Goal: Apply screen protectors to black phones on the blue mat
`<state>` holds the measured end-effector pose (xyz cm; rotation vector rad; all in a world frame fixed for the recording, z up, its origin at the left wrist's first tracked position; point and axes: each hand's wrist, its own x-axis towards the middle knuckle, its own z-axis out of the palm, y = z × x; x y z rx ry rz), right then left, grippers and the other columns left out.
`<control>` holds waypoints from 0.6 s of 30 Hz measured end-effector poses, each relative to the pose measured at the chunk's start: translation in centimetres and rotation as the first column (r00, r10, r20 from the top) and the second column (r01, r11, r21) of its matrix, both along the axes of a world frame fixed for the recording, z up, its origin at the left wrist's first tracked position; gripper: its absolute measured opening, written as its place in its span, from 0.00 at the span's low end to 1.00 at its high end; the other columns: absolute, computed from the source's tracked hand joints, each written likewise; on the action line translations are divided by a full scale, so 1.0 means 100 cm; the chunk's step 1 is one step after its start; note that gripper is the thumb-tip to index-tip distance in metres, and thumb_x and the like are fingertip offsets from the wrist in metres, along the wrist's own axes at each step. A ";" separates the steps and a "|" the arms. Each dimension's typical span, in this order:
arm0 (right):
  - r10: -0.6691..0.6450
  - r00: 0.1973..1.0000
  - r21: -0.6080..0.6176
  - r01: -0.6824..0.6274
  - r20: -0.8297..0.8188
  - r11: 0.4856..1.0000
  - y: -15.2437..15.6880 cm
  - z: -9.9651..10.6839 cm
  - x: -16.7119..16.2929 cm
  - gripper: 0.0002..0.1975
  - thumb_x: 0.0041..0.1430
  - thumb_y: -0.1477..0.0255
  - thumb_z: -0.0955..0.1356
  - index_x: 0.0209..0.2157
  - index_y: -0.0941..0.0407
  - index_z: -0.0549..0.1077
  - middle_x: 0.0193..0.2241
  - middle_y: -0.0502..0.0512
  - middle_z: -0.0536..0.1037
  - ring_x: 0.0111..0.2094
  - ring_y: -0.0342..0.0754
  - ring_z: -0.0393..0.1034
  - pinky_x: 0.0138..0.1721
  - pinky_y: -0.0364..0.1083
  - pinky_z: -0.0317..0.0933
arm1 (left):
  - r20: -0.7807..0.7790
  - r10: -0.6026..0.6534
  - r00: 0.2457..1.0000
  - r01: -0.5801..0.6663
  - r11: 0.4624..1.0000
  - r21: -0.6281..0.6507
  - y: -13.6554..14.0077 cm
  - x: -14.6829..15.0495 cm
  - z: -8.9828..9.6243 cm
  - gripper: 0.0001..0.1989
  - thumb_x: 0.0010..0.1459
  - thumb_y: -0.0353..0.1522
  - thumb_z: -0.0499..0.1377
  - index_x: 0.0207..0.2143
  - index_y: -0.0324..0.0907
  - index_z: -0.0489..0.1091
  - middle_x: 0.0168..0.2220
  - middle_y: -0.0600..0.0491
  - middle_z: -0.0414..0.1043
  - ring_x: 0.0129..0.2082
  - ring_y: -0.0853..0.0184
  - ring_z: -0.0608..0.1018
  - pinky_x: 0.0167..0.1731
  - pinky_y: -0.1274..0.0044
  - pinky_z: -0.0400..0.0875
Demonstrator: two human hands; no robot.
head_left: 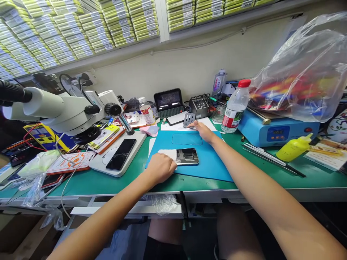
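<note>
My left hand (159,168) is closed in a fist at the left end of a phone (187,156) lying flat on a blue mat (211,159). White tissue (167,153) covers that end of the phone and runs under my fingers. The phone's bare part is dark and glossy, with reflections. Across the mat's far edge, my right hand (203,132) pinches a grey slotted piece (189,119) that stands up from the bench; its lower part is hidden. A phone-sized outline (187,139) is marked on the mat between my hands.
At left, a microscope (62,112) stands over its white base (124,168), where another black phone (121,154) lies. Behind are a small display (168,99) and a black control box (199,106). A red-capped bottle (235,108), blue machine (276,130), tweezers (271,159) and yellow squeeze bottle (294,148) sit right.
</note>
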<state>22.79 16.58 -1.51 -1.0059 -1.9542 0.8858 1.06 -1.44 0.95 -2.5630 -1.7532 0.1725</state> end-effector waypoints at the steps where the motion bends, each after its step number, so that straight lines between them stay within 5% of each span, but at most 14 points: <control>1: -0.001 1.000 0.002 0.001 -0.002 1.000 0.000 0.000 0.000 0.44 0.58 0.36 0.50 0.42 0.52 0.82 0.50 0.61 0.79 0.56 0.62 0.68 0.58 0.60 0.59 | 0.004 -0.010 1.000 0.010 1.000 0.004 0.002 0.008 0.000 0.22 0.66 0.31 0.46 0.29 0.38 0.78 0.34 0.41 0.80 0.35 0.57 0.80 0.34 0.71 0.64; 10: -0.004 0.999 -0.010 0.004 -0.052 1.000 0.003 -0.005 0.000 0.44 0.57 0.35 0.51 0.40 0.52 0.83 0.51 0.60 0.79 0.56 0.62 0.69 0.56 0.59 0.62 | 0.081 -0.087 0.993 0.083 0.995 0.049 0.031 0.079 -0.001 0.22 0.69 0.35 0.47 0.37 0.37 0.80 0.39 0.38 0.80 0.41 0.53 0.81 0.36 0.69 0.68; 18: -0.004 0.999 -0.012 0.003 -0.047 1.000 0.000 -0.001 0.000 0.45 0.56 0.34 0.51 0.40 0.52 0.83 0.51 0.61 0.79 0.56 0.63 0.68 0.57 0.60 0.61 | 0.049 0.019 0.999 -0.021 0.999 0.027 0.049 0.031 0.002 0.21 0.69 0.33 0.46 0.38 0.38 0.79 0.40 0.40 0.80 0.43 0.55 0.80 0.36 0.71 0.67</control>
